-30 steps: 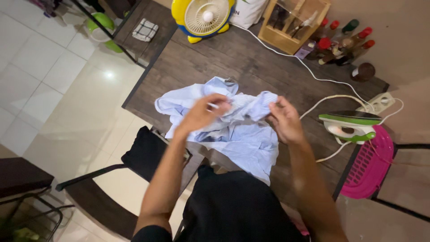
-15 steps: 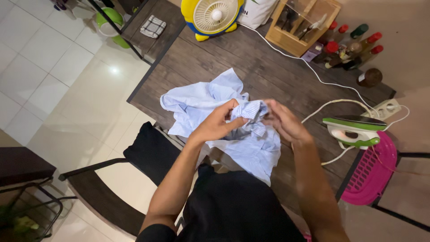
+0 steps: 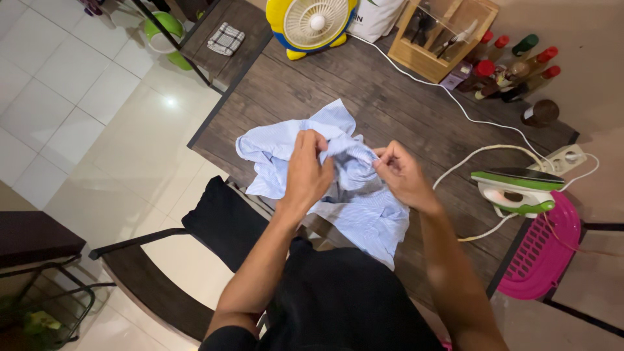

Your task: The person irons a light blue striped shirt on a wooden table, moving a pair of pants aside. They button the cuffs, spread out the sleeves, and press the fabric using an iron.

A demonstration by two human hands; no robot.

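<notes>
The dark wood-grain tabletop (image 3: 390,104) carries my crumpled pale blue shirt (image 3: 354,205), soft thin cotton, its hem hanging off the near edge; I judge it could slide off. The green and white iron (image 3: 517,192) stands near, its cord (image 3: 481,151) looped where fabric might snag. My left hand (image 3: 307,174) and right hand (image 3: 398,174) have fingers pinched on 1 ribbed fold.
</notes>
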